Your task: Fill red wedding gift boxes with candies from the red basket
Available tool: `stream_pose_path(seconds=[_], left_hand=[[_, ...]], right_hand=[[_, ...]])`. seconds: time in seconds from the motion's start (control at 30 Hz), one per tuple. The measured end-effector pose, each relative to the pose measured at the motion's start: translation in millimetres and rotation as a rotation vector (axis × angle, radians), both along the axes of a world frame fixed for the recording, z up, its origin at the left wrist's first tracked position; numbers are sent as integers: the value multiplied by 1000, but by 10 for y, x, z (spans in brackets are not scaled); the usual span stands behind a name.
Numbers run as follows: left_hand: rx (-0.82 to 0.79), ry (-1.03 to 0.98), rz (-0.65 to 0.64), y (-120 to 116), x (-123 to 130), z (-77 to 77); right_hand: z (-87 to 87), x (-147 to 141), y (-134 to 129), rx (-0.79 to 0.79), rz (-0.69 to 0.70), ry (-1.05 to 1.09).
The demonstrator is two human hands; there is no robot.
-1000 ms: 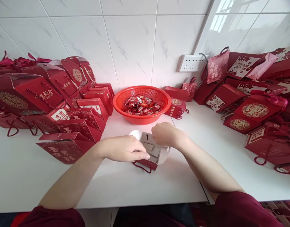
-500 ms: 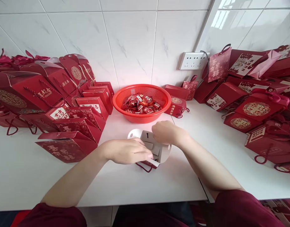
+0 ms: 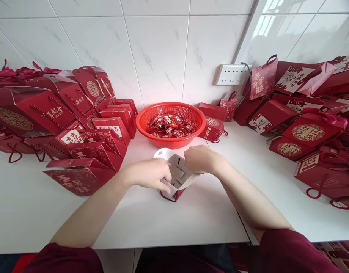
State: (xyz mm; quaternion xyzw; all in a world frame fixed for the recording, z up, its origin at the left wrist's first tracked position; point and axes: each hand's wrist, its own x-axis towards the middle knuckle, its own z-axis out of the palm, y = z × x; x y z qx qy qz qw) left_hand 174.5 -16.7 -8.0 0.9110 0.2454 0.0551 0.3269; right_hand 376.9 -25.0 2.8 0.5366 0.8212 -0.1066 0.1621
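An unlidded paper gift box (image 3: 179, 175), white inside and dark red outside, stands on the white table in front of me. A dark red cord handle hangs from its near side. My left hand (image 3: 151, 172) grips its left wall, with fingers over the rim inside and the thumb at the near edge. On the far right rim my right hand (image 3: 201, 159) is curled closed around the wall, its fingertips hidden. Folded flaps and small dark slots show on the box's inner floor and wall. Just behind it sits a red plastic basket (image 3: 171, 143) with wrapped candies (image 3: 174, 126).
Red gift boxes (image 3: 83, 176) stand in rows on the left, some with cord handles. More red boxes (image 3: 308, 131) are piled on the right. A small red box (image 3: 211, 127) sits beside the basket. A white power strip (image 3: 233, 74) is on the tiled wall.
My left hand has shifted slightly left and its fingers now reach over the box's left wall. The box has turned a little and its mouth shows wider. My right hand has barely moved.
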Motion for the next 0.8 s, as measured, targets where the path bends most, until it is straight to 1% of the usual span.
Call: stream_pose_path(seconds=[0.07,0.1,0.13,0.2,0.27,0.3,0.33,0.4,0.47,0.53,0.6,0.67,0.73,0.8], left_hand=[[-45,54,-67,-2,-11,98],[-34,61,-64,-7,-12,145],[21,32,2,-13,-10,183],[204,-26,180,-23,-5,220],[368,-7,314,-25,-4,206],[408,22,359,-22,-5,187],[419,48,399,-17,-5,165],[392,83,482,-1,-7,123],[369,109,544,22,-11,92],[395,126,552,56,-24,63],[480,140,503,101,-46,26],[582,168,439,148,-74,-19],[622,216,385,182,-98,-59],[587,254,356,193,-111,-81]], right_hand=[[22,-11,-15,-20,-8,12],[35,-19,-26,-31,-13,18],[49,-27,-40,-43,-20,23],[74,-44,-74,-75,-34,34],[94,-59,-112,-106,-42,39],[101,-64,-132,-116,-47,39],[106,-64,-151,-119,-50,43],[115,-48,-184,-83,-53,70],[133,-3,-201,20,-55,108],[169,69,-193,160,-79,152],[220,153,-144,292,-143,204],[264,226,-30,404,-212,267],[281,265,171,458,-251,314],[258,256,458,427,-256,335]])
